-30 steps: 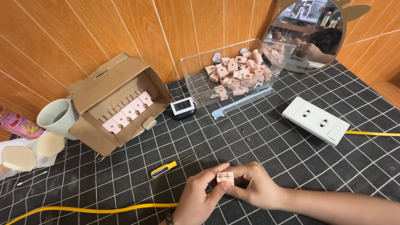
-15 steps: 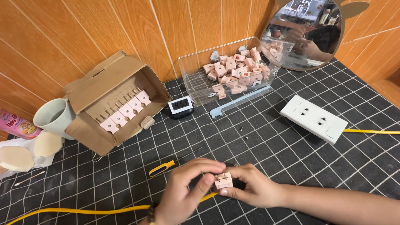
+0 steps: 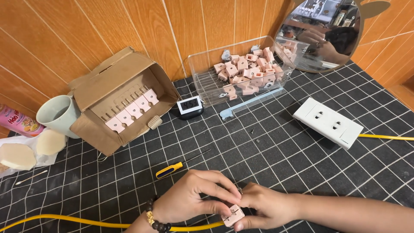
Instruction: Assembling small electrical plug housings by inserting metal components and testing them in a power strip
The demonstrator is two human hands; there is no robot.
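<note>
Pinched a small pink plug [image 3: 233,214] between left hand [image 3: 196,198] and right hand [image 3: 263,205] at the bench's [image 3: 302,164] near edge. Both grips closed on it, steadying it for close work. Left the yellow-handled screwdriver [image 3: 170,169] within easy reach just beyond.

An open brown cardboard box [image 3: 118,101] lies beside a small white-framed digital screen [image 3: 189,106]; a pink-labelled package [image 3: 17,122] sits far left.

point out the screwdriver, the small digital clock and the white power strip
screwdriver [image 3: 169,169], head view, on its yellow and blue handle
small digital clock [image 3: 190,105], head view, on its screen
white power strip [image 3: 327,122], head view, on its top face between the sockets
</note>
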